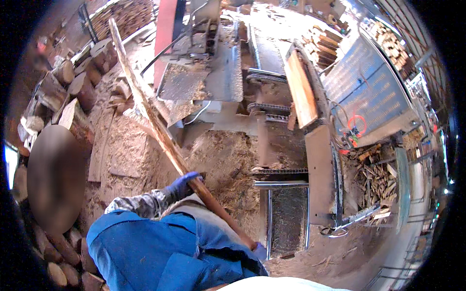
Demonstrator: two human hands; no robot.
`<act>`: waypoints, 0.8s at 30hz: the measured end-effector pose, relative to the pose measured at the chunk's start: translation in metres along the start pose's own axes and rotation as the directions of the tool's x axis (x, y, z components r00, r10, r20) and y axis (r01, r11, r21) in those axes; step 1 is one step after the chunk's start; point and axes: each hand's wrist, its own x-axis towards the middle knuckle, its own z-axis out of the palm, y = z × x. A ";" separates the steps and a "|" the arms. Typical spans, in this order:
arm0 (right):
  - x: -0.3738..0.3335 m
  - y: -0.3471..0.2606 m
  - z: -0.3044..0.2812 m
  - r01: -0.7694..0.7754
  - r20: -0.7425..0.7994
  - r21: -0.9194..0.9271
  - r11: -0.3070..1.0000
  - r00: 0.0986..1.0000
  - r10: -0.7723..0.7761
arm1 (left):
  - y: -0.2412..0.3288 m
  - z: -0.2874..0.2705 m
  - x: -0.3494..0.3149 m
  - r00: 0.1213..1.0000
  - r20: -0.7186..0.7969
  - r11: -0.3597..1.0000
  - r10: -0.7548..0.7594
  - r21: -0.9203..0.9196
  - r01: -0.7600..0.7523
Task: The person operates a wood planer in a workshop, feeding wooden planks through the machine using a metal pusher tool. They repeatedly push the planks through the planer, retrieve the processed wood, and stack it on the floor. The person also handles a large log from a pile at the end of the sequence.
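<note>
A long wooden pole, pale and rough at its far end and smoother and browner near me, slants from the upper left down to my body. My left hand, in a purple-blue glove with a camouflage sleeve behind it, is wrapped around its lower part. Close to the pole's near end is my right hand, also in a purplish glove; only a bit of it shows past my blue garment. Its fingers are mostly hidden. The far end of the pole reaches over sawdust-covered ground beside the cut logs.
Cut logs are heaped along the left. Ahead stands a metal machine bed strewn with sawdust. On the right, a chain conveyor runs beside a squared timber. Beyond are a dark panel, loose cables and a scrap-wood pile.
</note>
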 end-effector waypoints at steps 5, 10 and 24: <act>0.032 -0.098 -0.086 0.514 -0.080 0.001 0.858 0.855 -0.512 | 0.054 -0.086 0.045 0.879 -0.449 0.981 0.159 -0.032 -0.194; 0.027 -0.257 -0.186 0.645 -0.101 -0.140 0.751 0.746 -0.659 | 0.143 -0.122 0.114 0.757 -0.610 0.972 0.233 0.167 -0.165; 0.070 -0.553 -0.130 0.876 -0.165 0.094 0.473 0.482 -0.860 | 0.269 -0.154 0.147 0.689 -0.584 0.901 0.430 0.320 -0.292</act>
